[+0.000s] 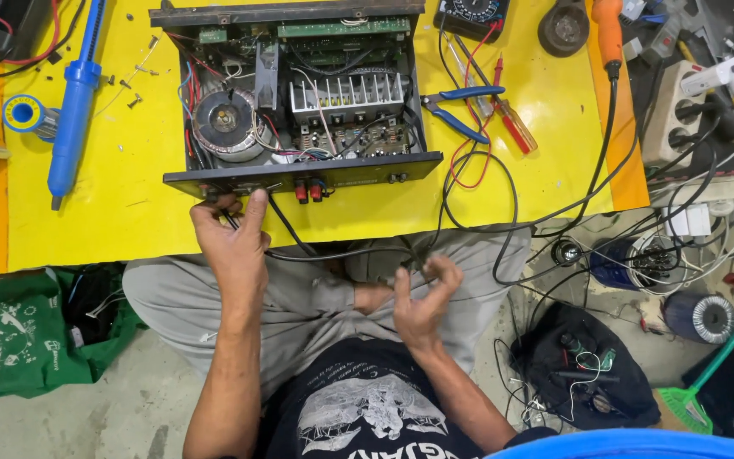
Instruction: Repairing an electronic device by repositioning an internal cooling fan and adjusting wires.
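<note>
Yellow counter (129, 204) w/ orange edge. Black amp chassis (299, 174), red terminals (308, 192). Blue solder sucker (74, 110) far left; blue-handled pliers (456, 106), red screwdriver (516, 127) right. Green bag (19, 340) near left.

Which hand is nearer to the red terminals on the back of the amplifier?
Left. The left hand is at the amplifier's rear panel, just left of the red terminals. The right hand is lower and to their right, over the lap, fingers on a black cable.

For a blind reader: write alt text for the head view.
Seen from above, a seated person's left hand grips black cables at the rear panel of an opened amplifier on a yellow table, while the right hand pinches a cable over the lap. Blue pliers, a red screwdriver and a blue desoldering pump lie around it.
</note>
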